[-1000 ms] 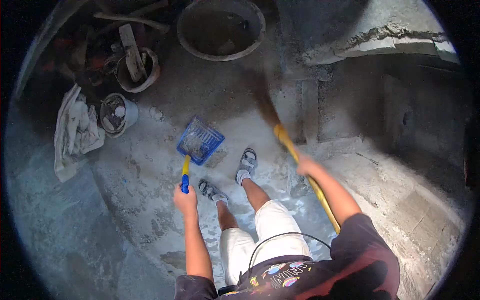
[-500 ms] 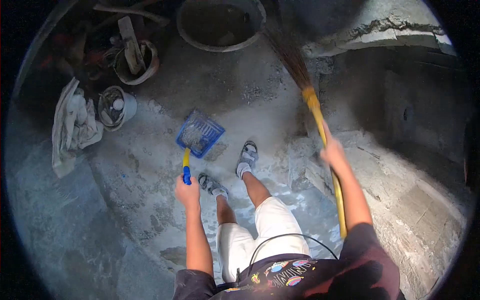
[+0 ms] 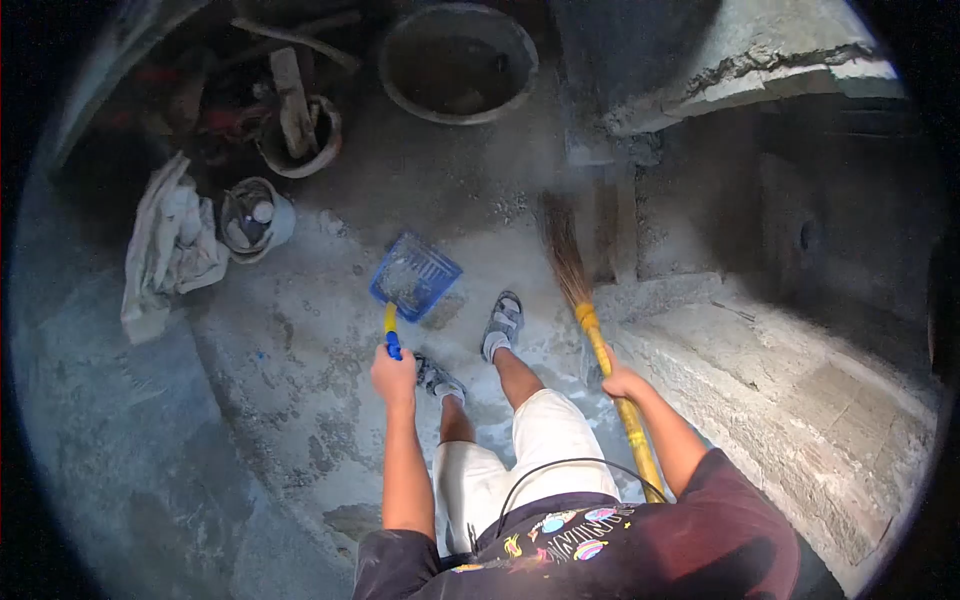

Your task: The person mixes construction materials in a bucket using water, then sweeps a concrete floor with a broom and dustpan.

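Observation:
My left hand [image 3: 394, 374] is wrapped round the blue-and-yellow handle of a dustpan [image 3: 417, 277]. The blue pan lies out in front of my feet with grey grit spread on it. In my right hand [image 3: 623, 382] is a broom [image 3: 589, 318] with a long yellow handle and brown bristles, gripped midway along the handle. Its bristles fan out away from me, close over the floor right of the dustpan. Loose rubble [image 3: 510, 207] lies on the concrete between the bristles and the far basin.
A large round basin [image 3: 388, 92] stands at the far side. To the left are a bucket [image 3: 283, 222] with things in it, a pail [image 3: 327, 158] holding wood pieces, and a crumpled white sack [image 3: 160, 255]. A rough concrete ledge [image 3: 780, 385] runs along my right.
The broom has swung down and left, its bristles dropping from near the basin to the floor nearer my feet. My right hand came closer to my body; the dustpan stays nearly in place.

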A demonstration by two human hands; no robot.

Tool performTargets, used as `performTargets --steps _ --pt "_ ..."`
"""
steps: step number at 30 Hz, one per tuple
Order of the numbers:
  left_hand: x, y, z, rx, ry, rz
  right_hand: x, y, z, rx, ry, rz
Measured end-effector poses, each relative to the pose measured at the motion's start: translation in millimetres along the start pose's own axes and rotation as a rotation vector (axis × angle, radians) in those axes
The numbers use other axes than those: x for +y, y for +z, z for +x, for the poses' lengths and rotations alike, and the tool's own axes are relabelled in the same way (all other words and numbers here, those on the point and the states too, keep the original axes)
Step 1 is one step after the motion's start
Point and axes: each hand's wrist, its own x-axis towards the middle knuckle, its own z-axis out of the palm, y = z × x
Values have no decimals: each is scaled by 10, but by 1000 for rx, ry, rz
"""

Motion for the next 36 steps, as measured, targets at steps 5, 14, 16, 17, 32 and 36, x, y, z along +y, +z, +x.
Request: performTargets --steps 5,14,16,17,32,36 --pt "-333 4 128 -211 94 -51 130 159 -664 205 -53 269" --pt "-1542 -530 547 -384 -67 -177 846 864 -1418 334 68 479" --pt "-1627 -723 582 -458 -138 -332 1038 1210 -1464 263 54 554" --pt "-1625 -773 608 -449 -138 -349 1088 1353 -1454 189 34 629" --pt "-4367 -603 -518 -811 -132 -134 1123 2219 -1452 149 -348 471" --pt "-4344 -648 -732 -748 -354 -256 1301 2259 -1448 171 -479 387"
